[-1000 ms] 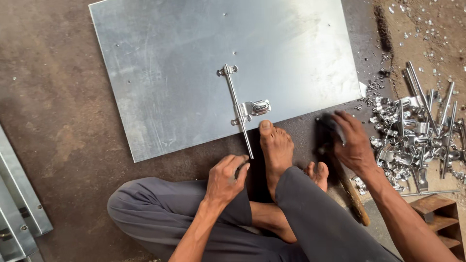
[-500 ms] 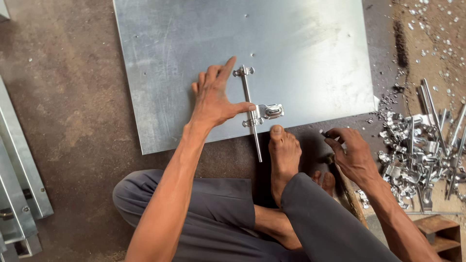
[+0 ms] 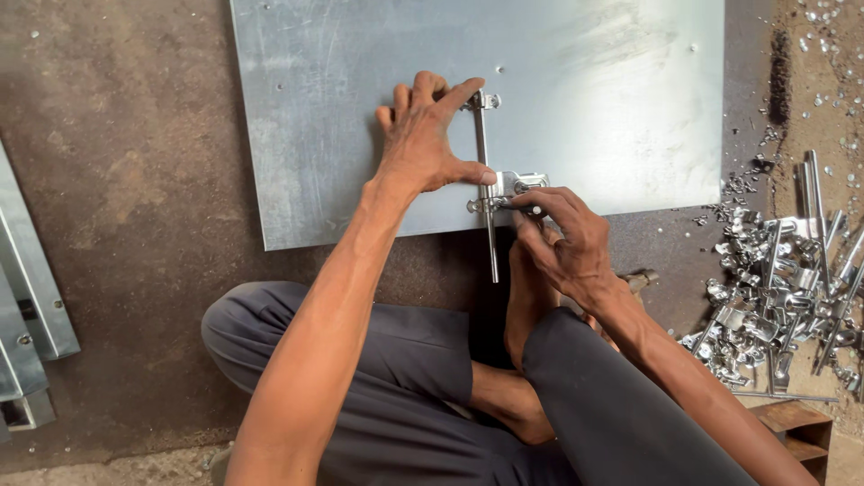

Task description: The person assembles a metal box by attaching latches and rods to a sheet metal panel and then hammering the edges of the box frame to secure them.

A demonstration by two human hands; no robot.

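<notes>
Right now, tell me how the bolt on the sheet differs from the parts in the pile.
The bolt lies alone, straight on the sheet, with both hands on it: left hand, right hand. The pile is a loose tangle on the floor, untouched. Both are shiny silver metal.

- heap of shiny metal latch parts on the ground, far right
- grey metal channel sections at left edge
- wooden block, bottom right
- metal shavings scattered top right
- brown concrete floor
</notes>
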